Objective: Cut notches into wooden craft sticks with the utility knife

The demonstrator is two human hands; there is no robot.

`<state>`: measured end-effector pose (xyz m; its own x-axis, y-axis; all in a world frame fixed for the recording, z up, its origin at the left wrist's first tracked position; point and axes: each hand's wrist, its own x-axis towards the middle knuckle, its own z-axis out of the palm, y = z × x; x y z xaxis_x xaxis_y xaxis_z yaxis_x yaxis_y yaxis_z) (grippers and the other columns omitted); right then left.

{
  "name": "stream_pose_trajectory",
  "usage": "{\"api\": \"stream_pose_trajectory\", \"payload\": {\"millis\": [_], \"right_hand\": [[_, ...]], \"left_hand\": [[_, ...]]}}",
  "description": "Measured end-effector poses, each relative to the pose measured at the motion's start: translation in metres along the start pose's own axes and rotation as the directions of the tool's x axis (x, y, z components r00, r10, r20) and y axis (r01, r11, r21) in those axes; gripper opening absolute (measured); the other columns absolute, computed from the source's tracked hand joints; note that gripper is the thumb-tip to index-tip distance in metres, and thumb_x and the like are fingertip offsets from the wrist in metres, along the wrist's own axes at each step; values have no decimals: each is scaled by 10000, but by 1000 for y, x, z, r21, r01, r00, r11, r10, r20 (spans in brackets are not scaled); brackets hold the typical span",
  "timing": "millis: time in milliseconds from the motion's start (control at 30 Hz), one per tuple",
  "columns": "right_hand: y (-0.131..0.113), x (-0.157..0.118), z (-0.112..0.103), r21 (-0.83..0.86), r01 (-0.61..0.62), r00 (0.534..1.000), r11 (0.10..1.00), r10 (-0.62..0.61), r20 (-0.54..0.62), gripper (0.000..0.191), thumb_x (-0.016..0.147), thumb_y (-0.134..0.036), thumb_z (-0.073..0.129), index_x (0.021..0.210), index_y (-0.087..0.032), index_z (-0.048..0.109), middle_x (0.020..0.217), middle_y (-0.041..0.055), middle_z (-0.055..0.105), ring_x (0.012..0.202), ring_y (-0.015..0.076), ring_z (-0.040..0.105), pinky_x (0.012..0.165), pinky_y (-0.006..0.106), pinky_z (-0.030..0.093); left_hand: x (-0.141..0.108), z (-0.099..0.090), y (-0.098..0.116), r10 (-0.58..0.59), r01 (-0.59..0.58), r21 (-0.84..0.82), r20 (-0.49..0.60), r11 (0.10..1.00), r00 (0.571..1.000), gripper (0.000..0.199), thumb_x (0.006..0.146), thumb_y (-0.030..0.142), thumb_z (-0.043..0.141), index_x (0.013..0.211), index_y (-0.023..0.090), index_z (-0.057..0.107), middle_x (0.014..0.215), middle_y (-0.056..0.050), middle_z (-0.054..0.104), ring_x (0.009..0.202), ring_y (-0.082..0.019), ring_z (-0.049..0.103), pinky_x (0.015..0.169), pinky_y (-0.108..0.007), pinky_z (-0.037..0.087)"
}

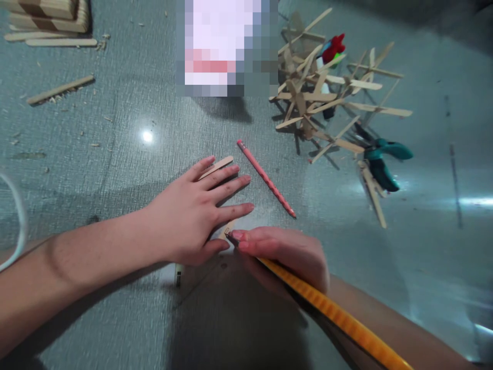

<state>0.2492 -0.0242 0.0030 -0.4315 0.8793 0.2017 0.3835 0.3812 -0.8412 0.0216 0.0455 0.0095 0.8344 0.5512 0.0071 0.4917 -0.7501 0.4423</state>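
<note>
My left hand [196, 205] lies flat on the table with its fingers spread, over a craft stick [219, 167] whose rounded end shows past the fingers. A piece of pale wood [230, 226] with a small outline drawn on it shows between thumb and little finger. My right hand [285, 254] is closed around a long orange-yellow pencil [331, 308]; its dark tip touches or nearly touches that wood. Just beyond both hands lies a pink pencil [267, 180]. A small pale object with black marks [178, 275] pokes out beneath my left wrist; its kind is unclear.
Several craft sticks joined into a lattice [308, 97] stand at the back right, beside green-handled pliers or cutters [385, 154]. Bundled craft sticks [50, 18] lie at the far left. Nearer is a loose stick [61, 89] among wood shavings. A blurred-out object [219, 41] is at the back.
</note>
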Motion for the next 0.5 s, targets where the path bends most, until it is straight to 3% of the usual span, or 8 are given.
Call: {"api": "stream_pose_trajectory", "payload": {"millis": [233,500], "right_hand": [[-5,9,-5,14,57,998,998,-57,-1,279,848,-20,683,987,-263,688,897,18,816,790,177,809,775,226,678],[-4,2,3,-92,126,991,988,-130,-41,137,910,-136,715,943,-262,671,858,19,799,795,214,805,626,255,671]], "left_hand": [[0,3,-1,11,-11,-6,-6,1000,1000,686,871,539,711,1502,315,566,1700,-92,357,1603,-356,280,1308,-646,149],[0,2,0,8,-8,-4,-17,1000,1000,645,899,556,694,1487,315,583,1694,-96,371,1596,-355,298,1305,-644,159]]}}
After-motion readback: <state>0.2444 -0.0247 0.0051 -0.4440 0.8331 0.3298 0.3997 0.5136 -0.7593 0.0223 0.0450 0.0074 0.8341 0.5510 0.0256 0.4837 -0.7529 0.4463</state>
